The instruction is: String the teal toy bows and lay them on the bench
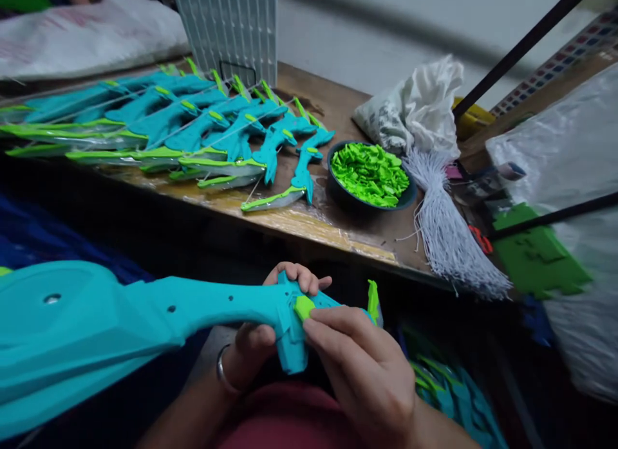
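Observation:
A large turquoise plastic toy bow part (203, 307) stretches from the left edge to the middle, in front of my body. My left hand (255, 336) wraps around it from beneath, with fingertips showing over its far side and the thumb on the near side. Between the thumb and fingers of my right hand (367, 365) is a small bright green plastic piece (304, 307), pressed against the turquoise part near its crosspiece. The green piece's underside is hidden.
Several turquoise and green toy bows (232, 130) lie in a row on the wooden table (338, 240). A dark bowl (369, 209) of green pieces, a bundle of white strings (447, 230) and a white sack (420, 108) are to the right. More bows (449, 391) lie below.

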A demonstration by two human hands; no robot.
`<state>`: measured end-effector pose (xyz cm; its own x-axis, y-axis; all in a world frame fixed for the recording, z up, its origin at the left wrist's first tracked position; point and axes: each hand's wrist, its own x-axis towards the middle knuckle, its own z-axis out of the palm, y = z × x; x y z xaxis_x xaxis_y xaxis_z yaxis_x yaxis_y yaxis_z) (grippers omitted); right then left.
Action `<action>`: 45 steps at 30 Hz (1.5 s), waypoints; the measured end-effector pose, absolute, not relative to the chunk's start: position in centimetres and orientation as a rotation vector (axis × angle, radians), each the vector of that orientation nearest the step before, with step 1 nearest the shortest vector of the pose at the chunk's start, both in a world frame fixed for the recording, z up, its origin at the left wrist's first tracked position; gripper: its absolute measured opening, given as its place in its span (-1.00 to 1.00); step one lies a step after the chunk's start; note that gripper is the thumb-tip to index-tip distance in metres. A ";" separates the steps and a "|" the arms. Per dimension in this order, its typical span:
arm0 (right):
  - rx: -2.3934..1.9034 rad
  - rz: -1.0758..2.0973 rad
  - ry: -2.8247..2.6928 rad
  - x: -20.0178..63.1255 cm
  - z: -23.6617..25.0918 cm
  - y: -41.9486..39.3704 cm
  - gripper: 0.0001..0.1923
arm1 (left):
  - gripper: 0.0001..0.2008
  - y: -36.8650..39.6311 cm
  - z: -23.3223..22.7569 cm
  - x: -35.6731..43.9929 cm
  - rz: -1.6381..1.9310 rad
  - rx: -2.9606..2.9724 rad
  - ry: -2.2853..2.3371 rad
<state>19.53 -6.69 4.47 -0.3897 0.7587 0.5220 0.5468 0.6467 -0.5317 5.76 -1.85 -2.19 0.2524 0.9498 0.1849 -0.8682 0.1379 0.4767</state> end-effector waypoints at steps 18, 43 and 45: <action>-1.036 0.438 -2.159 20.3 5.6 -6.7 -0.77 | -0.23 -1.4 -5.4 6.4 1.317 0.709 0.212; -1.254 -0.055 -2.266 19.7 0.4 -6.1 -0.78 | -0.41 -1.8 -8.6 8.3 1.105 0.294 0.091; -1.227 -0.128 -2.261 19.4 -0.3 -6.1 -0.77 | -0.41 -2.1 -9.4 8.2 1.096 0.262 0.120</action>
